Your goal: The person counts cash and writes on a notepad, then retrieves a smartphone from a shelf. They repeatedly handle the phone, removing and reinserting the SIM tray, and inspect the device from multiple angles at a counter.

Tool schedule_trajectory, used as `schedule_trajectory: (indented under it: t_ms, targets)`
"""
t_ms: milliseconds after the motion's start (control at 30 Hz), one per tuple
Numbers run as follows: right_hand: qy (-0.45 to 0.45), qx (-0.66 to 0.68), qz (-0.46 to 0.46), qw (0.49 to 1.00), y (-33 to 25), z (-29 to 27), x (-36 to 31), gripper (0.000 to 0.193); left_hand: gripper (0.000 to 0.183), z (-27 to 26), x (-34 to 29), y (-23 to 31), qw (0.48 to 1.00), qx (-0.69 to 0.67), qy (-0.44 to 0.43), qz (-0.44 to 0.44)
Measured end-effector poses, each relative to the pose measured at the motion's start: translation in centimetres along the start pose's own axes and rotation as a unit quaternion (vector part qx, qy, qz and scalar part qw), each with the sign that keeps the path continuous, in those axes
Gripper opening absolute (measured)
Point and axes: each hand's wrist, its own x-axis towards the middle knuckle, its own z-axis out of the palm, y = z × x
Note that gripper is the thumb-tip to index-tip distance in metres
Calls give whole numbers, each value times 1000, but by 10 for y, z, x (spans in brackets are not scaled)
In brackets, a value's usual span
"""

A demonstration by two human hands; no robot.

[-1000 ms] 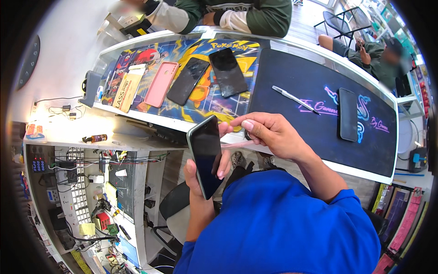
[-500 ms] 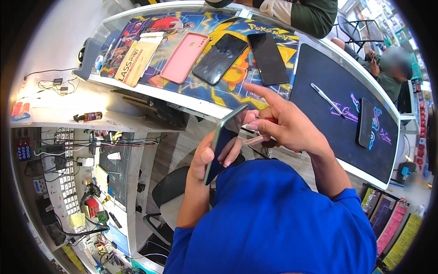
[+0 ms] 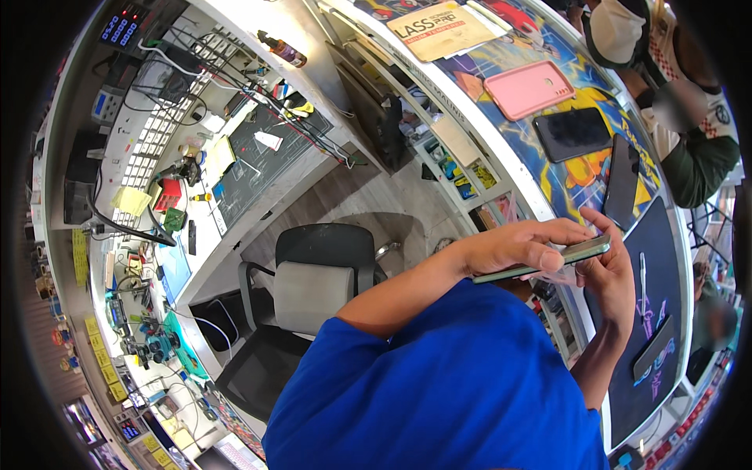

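Note:
I hold a slim smartphone (image 3: pixel 548 262) with a greenish edge; it lies nearly flat and shows edge-on in front of my chest. My left hand (image 3: pixel 513 244) grips its near side, thumb on top. From the far side my right hand (image 3: pixel 612 276) closes around its end. My blue shirt fills the lower part of the view. Both hands hover beside the counter's inner edge (image 3: pixel 548 211), above its shelves.
On the colourful counter mat lie a pink phone case (image 3: pixel 529 88) and two dark phones (image 3: pixel 572 133) (image 3: pixel 623 180). A dark mat carries a thin tool (image 3: pixel 642 274) and another phone (image 3: pixel 654 348). A person (image 3: pixel 681 102) stands across the counter. A grey office chair (image 3: pixel 313 290) and a cluttered workbench (image 3: pixel 235 172) are on my left.
My view has swung left toward the chair and workbench. The phone has tipped from upright to nearly flat, and both hands stay on it.

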Motion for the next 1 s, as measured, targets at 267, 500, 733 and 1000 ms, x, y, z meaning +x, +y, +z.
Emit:
schedule_trajectory:
  t_ms: [267, 500, 733, 1000]
  targets:
    - [65, -57, -62, 994, 6, -19, 1, 14, 94, 1, 3, -12, 997, -43, 31, 56]
    - [101, 6, -123, 987, 9, -15, 2, 16, 100, 20, 6, -2, 978, 43, 203, 33]
    - [130, -118, -227, 958, -7, 4, -11, 13, 109, 24, 17, 0, 944, 155, 284, 72]
    - [154, -253, -294, 909, -18, 8, -19, 8, 106, 34, 18, -3, 915, 237, 312, 97]
